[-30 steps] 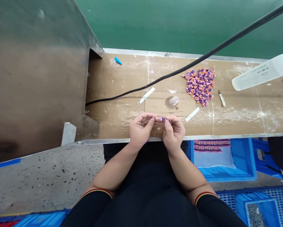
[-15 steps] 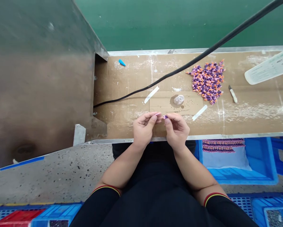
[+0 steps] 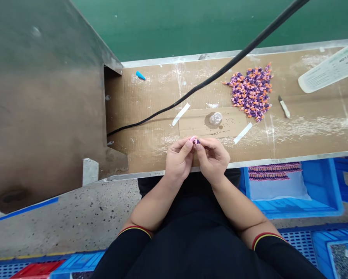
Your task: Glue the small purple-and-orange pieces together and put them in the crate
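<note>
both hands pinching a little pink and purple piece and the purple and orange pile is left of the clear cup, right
No: the head view shows the pile to the right of the clear cup, not the left. The rest holds: the left hand and right hand pinch the little piece.

On the cardboard bench, a purple-and-orange pile lies at 1 o'clock, a clear cup at 12, and a blue cone at 11. A black cable crosses the bench. A white card lies at 2 o'clock. A blue crate at 4 o'clock holds rows of pink-and-purple pieces.
</note>
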`<state>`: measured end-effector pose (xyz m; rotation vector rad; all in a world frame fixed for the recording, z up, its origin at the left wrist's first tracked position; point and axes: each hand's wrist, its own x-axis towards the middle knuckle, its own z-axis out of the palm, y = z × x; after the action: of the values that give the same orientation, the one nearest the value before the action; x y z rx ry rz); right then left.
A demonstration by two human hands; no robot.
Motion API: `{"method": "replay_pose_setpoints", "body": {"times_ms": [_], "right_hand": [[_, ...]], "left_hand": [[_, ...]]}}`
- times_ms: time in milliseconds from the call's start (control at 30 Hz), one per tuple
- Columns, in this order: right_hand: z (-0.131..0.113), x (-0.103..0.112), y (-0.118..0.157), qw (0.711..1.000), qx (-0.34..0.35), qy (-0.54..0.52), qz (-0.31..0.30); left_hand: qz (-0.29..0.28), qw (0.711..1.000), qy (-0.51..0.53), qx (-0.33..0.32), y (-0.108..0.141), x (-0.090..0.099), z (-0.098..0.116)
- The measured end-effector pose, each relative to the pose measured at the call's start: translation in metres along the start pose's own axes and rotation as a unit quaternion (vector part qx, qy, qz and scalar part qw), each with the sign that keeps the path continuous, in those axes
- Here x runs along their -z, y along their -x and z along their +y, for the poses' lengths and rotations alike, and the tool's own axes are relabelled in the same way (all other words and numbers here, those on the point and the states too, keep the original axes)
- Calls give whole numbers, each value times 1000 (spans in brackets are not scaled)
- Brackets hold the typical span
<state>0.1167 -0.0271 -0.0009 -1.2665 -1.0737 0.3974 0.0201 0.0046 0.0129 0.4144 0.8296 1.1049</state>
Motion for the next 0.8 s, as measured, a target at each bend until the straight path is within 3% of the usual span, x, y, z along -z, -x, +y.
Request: {"method": "replay_pose_setpoints", "body": {"times_ms": [500, 800], "right_hand": [[-4, -1, -3, 999, 21, 29, 0], [-1, 0, -3, 999, 38, 21, 9]], "left_hand": [[14, 996, -64, -68, -1, 5, -12], [25, 981, -99, -165, -2, 2, -19]]}}
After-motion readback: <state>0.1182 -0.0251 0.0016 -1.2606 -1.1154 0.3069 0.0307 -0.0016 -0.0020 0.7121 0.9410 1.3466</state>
